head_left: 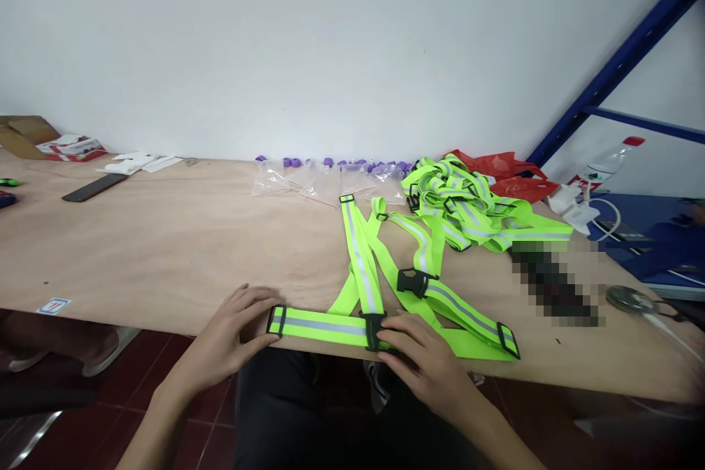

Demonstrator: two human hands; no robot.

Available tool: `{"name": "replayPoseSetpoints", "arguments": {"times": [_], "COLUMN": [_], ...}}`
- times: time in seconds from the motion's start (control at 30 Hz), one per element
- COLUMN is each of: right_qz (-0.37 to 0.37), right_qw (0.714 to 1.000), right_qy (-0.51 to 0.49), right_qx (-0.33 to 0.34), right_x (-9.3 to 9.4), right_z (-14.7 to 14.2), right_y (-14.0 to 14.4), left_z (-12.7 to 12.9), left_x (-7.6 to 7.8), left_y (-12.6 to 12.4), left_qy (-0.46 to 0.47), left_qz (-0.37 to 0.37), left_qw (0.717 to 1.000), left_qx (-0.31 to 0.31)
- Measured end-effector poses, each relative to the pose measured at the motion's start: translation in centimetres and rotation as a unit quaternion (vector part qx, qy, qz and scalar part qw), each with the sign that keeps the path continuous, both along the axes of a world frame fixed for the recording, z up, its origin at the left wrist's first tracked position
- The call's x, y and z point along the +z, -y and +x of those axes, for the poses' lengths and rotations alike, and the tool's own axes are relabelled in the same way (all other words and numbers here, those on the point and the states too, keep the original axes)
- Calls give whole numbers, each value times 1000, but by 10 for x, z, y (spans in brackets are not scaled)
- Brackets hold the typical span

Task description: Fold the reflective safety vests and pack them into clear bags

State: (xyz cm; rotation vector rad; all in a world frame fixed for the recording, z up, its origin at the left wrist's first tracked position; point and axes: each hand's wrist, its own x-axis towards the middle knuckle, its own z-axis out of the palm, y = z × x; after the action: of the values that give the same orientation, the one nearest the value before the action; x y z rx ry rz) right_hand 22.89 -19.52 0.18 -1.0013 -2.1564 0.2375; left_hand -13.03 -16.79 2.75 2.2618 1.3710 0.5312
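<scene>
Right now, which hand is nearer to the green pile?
Right: the right hand, at the near buckle, is in front of the green pile, slightly left; the left hand, at the left end of the strap, is much farther left.

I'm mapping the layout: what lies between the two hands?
The head view shows striped green strap, with a black slider by the left hand and a black buckle by the right hand.
</scene>
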Motion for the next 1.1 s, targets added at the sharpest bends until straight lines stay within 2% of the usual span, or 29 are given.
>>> {"name": "replayPoseSetpoints", "arguments": {"times": [0.07,0.17,0.23,0.3,0.37,0.43,0.53,0.67,0.77,0.87,0.97,1.1], "right_qz": [7,20,45,62,42,-14,-103,-158,-173,-183,-187,-197], "right_qw": [1000,999,998,992,982,970,961,958,959,959,958,955], "right_qy": [17,27,14,5,20,50,81,48,21,3,-17,-27], "right_qx": [-9,-20,-50,-110,-183,-236,-245,-233,-224,-214,-215,-219], "right_x": [-2,8,18,25,26,21,9,1,3,3,2,4], "right_z": [-5,0,16,42,74,104,137,149,149,150,154,155], "right_y": [2,3,5,8,11,15,19,24,26,26,23,20], "left_z": [-2,1,9,24,45,73,123,185,212,223,224,218], "left_x": [1,7,13,16,19,21,29,38,35,26,19,29], "left_y": [-2,-2,0,3,5,1,-19,-62,-88,-103,-109,-102], "left_qy": [-17,-23,1,50,90,96,63,-53,-128,-142,-112,-75], "left_qz": [3,10,36,85,122,129,121,106,83,47,30,57], "left_qw": [1000,1000,999,995,988,984,978,968,952,949,953,956], "left_qx": [4,14,22,22,-10,-75,-160,-219,-264,-276,-281,-279]}}
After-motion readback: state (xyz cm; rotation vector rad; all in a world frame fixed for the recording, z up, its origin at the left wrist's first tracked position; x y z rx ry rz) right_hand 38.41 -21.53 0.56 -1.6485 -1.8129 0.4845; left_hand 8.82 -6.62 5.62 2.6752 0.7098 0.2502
